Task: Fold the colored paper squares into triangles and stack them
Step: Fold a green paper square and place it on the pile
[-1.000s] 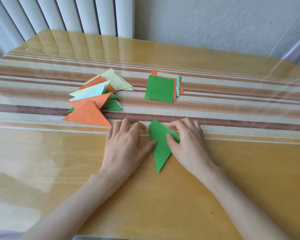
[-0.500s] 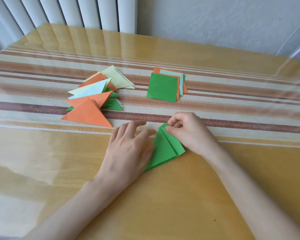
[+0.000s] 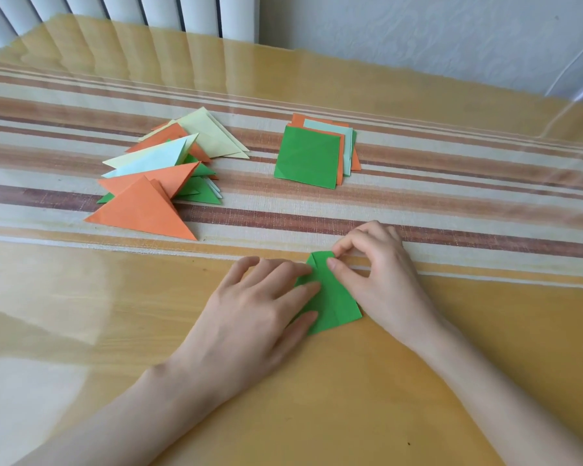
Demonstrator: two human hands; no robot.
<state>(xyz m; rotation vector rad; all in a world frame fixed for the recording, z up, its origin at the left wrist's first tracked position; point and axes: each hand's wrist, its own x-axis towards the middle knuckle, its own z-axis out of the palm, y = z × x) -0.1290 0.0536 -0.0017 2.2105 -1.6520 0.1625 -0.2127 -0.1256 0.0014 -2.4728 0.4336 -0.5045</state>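
While left hand (image 3: 249,314) lies flat on green paper (image 3: 338,306), right hand (image 3: 381,274) pinches its tip.

Your left hand (image 3: 249,317) lies flat, fingers pressing the green paper (image 3: 334,297) onto the table (image 3: 418,381). Your right hand (image 3: 381,277) pinches its far tip. Beyond, the pile of folded triangles (image 3: 159,183) lies left of the stack of squares (image 3: 312,153).
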